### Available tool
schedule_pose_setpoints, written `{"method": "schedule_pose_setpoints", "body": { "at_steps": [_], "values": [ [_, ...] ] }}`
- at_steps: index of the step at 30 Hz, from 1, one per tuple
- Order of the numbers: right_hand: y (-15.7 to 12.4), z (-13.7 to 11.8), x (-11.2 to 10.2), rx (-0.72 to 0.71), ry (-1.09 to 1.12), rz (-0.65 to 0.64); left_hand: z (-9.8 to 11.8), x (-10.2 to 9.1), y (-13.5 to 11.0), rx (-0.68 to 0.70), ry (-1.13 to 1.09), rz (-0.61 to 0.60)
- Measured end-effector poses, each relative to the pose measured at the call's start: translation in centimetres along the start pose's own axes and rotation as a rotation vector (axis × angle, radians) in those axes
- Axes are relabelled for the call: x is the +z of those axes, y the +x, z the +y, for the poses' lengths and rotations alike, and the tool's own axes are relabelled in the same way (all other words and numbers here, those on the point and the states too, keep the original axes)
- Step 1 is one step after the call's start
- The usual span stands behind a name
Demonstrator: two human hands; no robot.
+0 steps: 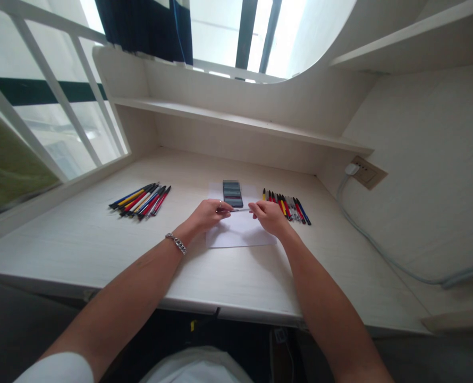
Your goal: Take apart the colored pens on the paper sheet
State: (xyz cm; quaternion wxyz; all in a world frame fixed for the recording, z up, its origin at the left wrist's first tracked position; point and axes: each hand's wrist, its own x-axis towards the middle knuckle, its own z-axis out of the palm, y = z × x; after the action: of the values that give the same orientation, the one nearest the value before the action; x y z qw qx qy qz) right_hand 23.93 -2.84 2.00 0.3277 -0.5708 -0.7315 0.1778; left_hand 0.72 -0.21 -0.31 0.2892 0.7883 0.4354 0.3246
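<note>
Crosswise, pen (241, 209), long axis L-R, btwn L hand (209, 214), R hand (269, 216)

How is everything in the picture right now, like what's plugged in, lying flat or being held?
Left hand: closed on a pen
Right hand: closed on the same pen
Pen: held level between both hands; cap unclear
Paper: flat on the desk
Left pens: bunched in a pile
Right pens: lying side by side
Plug: in the socket
Bracelet: worn on the left wrist
</note>
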Motion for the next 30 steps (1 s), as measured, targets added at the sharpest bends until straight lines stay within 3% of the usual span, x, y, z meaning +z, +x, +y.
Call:
{"method": "schedule_pose_setpoints", "body": {
  "at_steps": [5, 12, 19, 26, 30],
  "values": [
    [0.3, 0.3, 0.5, 0.041, 0.01, -0.05, 0.0, 0.2, 0.0, -0.005, -0.016, -0.012],
    [0.3, 1.5, 0.6, -0.037, 0.294, 0.014, 0.6, -0.3, 0.0, -0.043, 0.018, -0.005],
    [0.4, 1.5, 1.0, 0.049, 0.187, -0.105, -0.1, 0.0, 0.1, -0.002, 0.043, -0.004],
    [0.4, 1.7, 1.0, -0.001, 0.316, -0.04, 0.2, -0.1, 0.1, -0.038, 0.024, 0.003],
    [0.4, 1.3, 1.1, 0.042, 0.217, -0.091, 0.0, 0.0, 0.1, -0.014, 0.033, 0.005]
  ]
}}
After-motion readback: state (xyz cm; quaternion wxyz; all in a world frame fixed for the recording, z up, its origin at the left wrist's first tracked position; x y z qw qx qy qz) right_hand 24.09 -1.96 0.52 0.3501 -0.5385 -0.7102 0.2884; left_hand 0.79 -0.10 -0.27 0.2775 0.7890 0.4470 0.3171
